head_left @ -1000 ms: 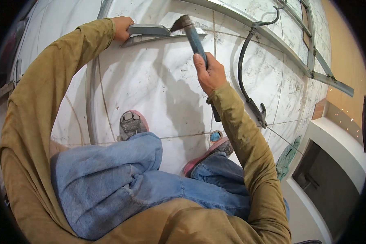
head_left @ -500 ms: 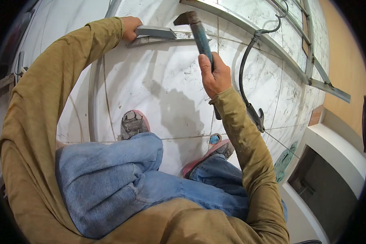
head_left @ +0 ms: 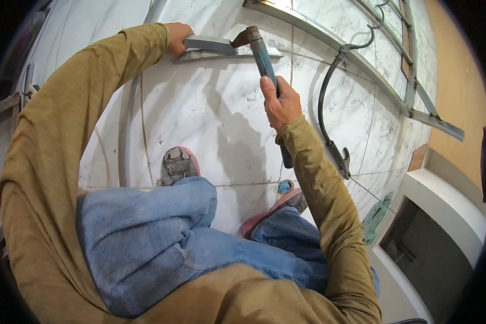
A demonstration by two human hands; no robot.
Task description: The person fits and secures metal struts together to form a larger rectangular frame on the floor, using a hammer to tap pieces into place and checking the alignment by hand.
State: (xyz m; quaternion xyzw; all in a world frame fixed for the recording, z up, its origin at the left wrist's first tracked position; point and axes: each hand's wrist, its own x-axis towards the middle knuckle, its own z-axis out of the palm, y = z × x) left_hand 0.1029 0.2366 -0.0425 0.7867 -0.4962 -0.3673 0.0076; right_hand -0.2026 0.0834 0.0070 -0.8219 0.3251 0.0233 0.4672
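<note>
My left hand [head_left: 177, 38] is closed around one end of a short grey square metal tube [head_left: 213, 45]. Beneath that tube lies a flat metal strip [head_left: 197, 55] on the tiles. A hammer [head_left: 263, 58] with a worn blue handle is gripped in my right hand [head_left: 282, 103], its black handle end showing below the wrist. The rusty hammer head [head_left: 247, 36] is at the tube's free right end; whether it touches, I cannot tell.
A welded metal frame [head_left: 337, 43] spans the upper right. A black cable with an electrode holder [head_left: 340, 160] lies right of my right hand. A long metal bar [head_left: 125, 127] runs along the left. Green cloth [head_left: 375, 218] sits by a white-edged opening [head_left: 443, 202]. My shoes [head_left: 178, 164] are below.
The hammer has come down and slightly left, its head now at the tube's end instead of above it. My left hand and the tube have shifted slightly right.
</note>
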